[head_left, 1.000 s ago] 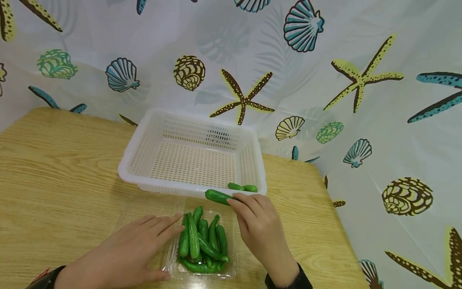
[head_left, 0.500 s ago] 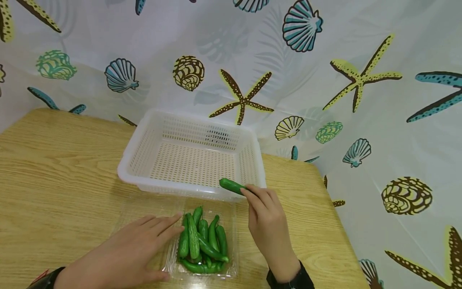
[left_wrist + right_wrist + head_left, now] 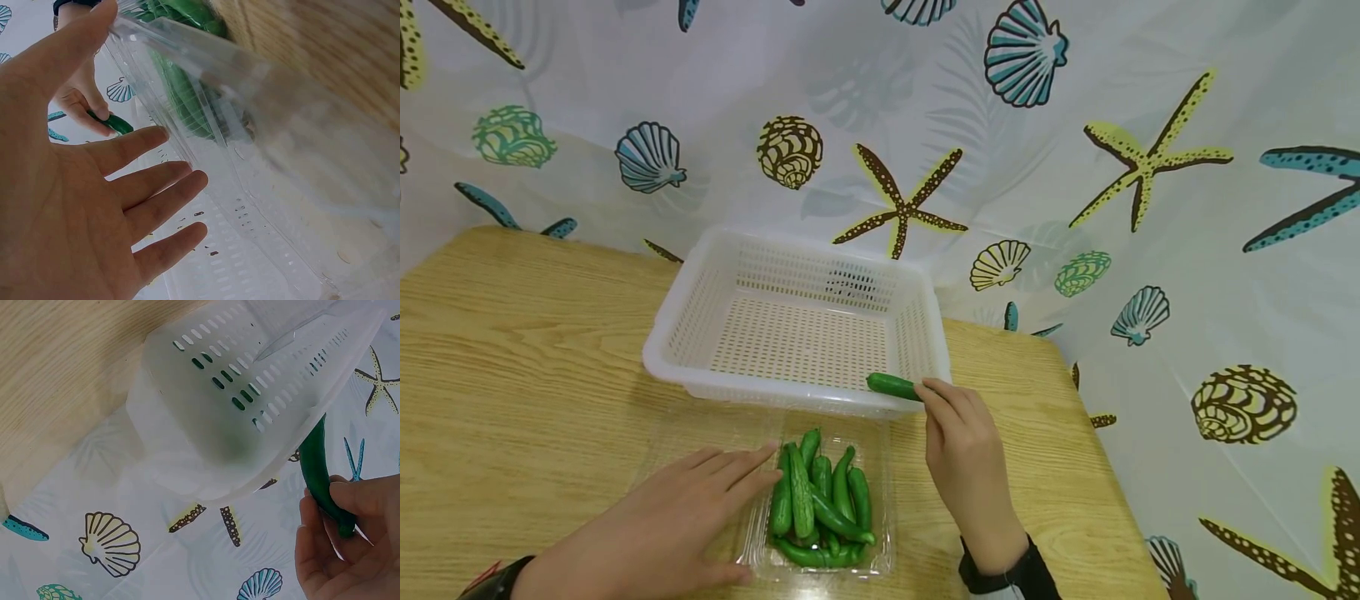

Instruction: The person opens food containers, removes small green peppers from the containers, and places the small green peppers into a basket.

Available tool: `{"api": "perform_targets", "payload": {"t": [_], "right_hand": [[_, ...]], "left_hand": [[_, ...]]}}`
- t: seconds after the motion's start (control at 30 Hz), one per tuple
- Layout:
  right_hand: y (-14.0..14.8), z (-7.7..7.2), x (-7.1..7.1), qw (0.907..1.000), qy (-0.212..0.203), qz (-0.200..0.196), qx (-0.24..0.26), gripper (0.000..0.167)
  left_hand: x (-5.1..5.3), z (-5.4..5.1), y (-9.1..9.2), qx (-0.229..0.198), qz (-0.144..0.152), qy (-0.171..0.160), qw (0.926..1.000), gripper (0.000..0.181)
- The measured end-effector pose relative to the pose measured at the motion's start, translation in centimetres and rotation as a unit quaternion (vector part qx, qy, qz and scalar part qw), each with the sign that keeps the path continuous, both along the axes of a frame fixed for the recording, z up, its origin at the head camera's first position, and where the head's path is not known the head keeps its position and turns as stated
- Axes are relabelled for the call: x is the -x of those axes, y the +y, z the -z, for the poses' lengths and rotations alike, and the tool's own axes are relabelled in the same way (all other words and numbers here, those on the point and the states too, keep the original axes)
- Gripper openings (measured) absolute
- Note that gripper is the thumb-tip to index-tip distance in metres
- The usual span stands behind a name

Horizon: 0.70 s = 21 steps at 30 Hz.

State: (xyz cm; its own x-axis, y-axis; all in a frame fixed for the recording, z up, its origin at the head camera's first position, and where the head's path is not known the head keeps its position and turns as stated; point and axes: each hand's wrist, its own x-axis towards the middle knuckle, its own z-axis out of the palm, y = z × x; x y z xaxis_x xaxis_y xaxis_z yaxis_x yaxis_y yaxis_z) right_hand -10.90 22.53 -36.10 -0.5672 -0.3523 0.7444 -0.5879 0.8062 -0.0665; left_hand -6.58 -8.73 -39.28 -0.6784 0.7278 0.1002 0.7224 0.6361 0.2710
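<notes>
My right hand pinches a green pepper by one end, between thumb and fingers, above the front right corner of the white plastic basket. In the right wrist view, that slightly curved pepper shows against the basket's rim. Green shows through the slots of the basket wall. Several more green peppers lie in a clear plastic clamshell box in front of the basket. My left hand is spread with straight fingers at the box's left side, its fingertips near the peppers there.
The wooden table carries the basket and box. Its back and right edges meet a white cloth printed with shells and starfish. The box's clear lid lies folded out to the left, partly under my left hand.
My right hand has moved right and slightly away, carrying the pepper from the basket's front rim to its right corner. Two peppers seen earlier in that corner are now hidden. My left hand stays put.
</notes>
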Motion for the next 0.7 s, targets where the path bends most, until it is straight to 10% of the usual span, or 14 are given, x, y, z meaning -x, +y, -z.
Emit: {"api": "perform_targets", "payload": {"t": [0.7], "right_hand": [[0.44, 0.67, 0.26, 0.9993, 0.0, 0.022, -0.031, 0.042]], "left_hand": [[-0.03, 0.21, 0.03, -0.009, -0.001, 0.019, 0.9998, 0.087]]}}
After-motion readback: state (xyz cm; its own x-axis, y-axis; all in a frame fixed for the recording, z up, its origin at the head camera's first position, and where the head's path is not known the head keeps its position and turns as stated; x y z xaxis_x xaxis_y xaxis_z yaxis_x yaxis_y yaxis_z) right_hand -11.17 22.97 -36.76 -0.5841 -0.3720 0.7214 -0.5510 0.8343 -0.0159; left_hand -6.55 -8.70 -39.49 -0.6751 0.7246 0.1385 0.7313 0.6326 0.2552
